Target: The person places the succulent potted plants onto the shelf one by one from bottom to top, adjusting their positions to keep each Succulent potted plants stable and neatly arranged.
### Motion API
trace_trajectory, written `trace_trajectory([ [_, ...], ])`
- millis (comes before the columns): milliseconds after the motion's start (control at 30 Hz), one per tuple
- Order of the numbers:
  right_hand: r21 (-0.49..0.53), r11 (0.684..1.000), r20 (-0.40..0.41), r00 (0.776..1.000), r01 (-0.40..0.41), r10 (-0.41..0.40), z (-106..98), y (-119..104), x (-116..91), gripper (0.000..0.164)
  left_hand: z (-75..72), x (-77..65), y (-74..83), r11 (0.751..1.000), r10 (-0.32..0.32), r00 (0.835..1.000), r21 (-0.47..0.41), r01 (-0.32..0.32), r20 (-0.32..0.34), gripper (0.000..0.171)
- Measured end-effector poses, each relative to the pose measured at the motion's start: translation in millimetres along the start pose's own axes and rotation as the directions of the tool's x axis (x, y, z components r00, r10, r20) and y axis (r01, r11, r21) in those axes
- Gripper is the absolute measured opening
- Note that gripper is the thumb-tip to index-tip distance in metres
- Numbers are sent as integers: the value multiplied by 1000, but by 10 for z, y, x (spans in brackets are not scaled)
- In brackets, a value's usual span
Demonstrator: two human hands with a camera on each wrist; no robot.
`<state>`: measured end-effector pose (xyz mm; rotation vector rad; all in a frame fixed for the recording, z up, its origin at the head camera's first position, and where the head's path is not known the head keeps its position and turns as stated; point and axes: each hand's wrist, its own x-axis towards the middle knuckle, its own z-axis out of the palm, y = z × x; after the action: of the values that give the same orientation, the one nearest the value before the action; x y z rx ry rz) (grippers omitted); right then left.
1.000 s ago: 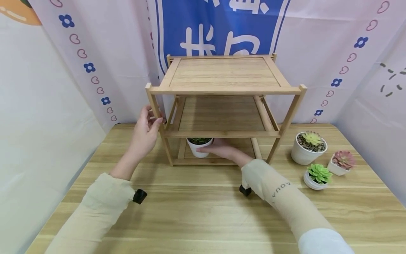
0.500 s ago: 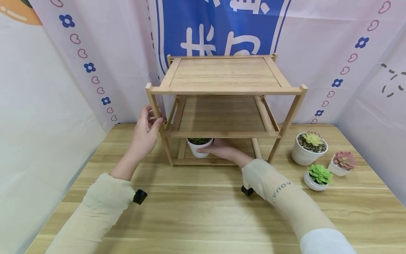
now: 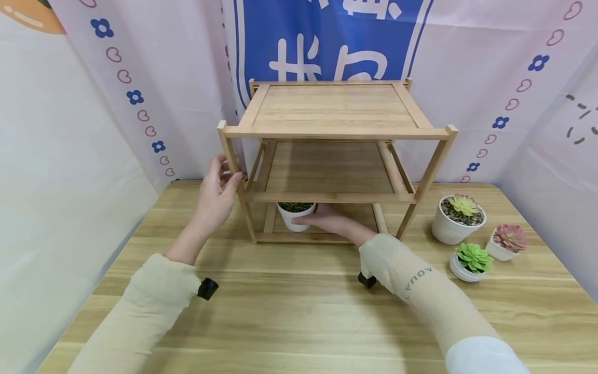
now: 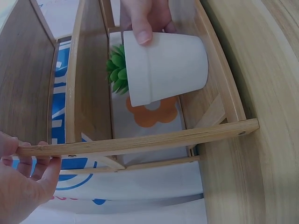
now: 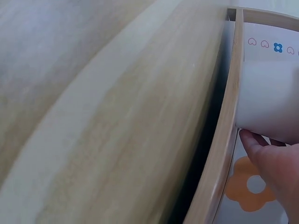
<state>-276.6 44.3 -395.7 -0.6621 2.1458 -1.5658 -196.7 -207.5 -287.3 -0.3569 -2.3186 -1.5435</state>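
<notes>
A wooden three-tier shelf [image 3: 345, 106] stands at the back of the table. Its front left post [image 3: 229, 153] is pinched between the thumb and fingers of my left hand [image 3: 216, 195]. My right hand [image 3: 329, 219] reaches in under the middle tier and grips a white potted plant [image 3: 295, 219] from its right side. In the left wrist view the pot [image 4: 168, 67] shows green leaves [image 4: 117, 70], with the right thumb pressed near its rim. The middle tier's front rail hides the plant's top in the head view. Only part of the pot [image 5: 268, 102] appears in the right wrist view.
To the right of the shelf stand a white pot with a yellow-green succulent [image 3: 457, 221], a red succulent in a white pot [image 3: 506, 241] and a bright green succulent [image 3: 472, 261]. A printed cloth [image 3: 196, 78] hangs behind the wooden table [image 3: 280, 311].
Both hands keep their holds and the pot stays in the same spot on the shelf. The head view has shifted very slightly.
</notes>
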Motion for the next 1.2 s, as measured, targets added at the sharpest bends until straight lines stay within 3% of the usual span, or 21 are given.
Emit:
trace_trajectory([
  [467,2,1000,104,994,26,-26,-128,-67,-91,70,-15,-10,-1,1000,-11,1000,-20,11,-4,45],
  [600,-25,1000,102,995,1,2,-166,-69,-149,72,-17,-18,7,1000,-18,1000,-7,18,3,45],
  [833,-106,988,82,989,-112,121,-227,-79,-282,88,-9,-19,9,1000,-16,1000,-12,16,11,44],
  [1200,-135,984,90,988,-114,127,-255,-88,-357,87,-8,-14,-1,1000,6,1000,-12,-6,11,43],
])
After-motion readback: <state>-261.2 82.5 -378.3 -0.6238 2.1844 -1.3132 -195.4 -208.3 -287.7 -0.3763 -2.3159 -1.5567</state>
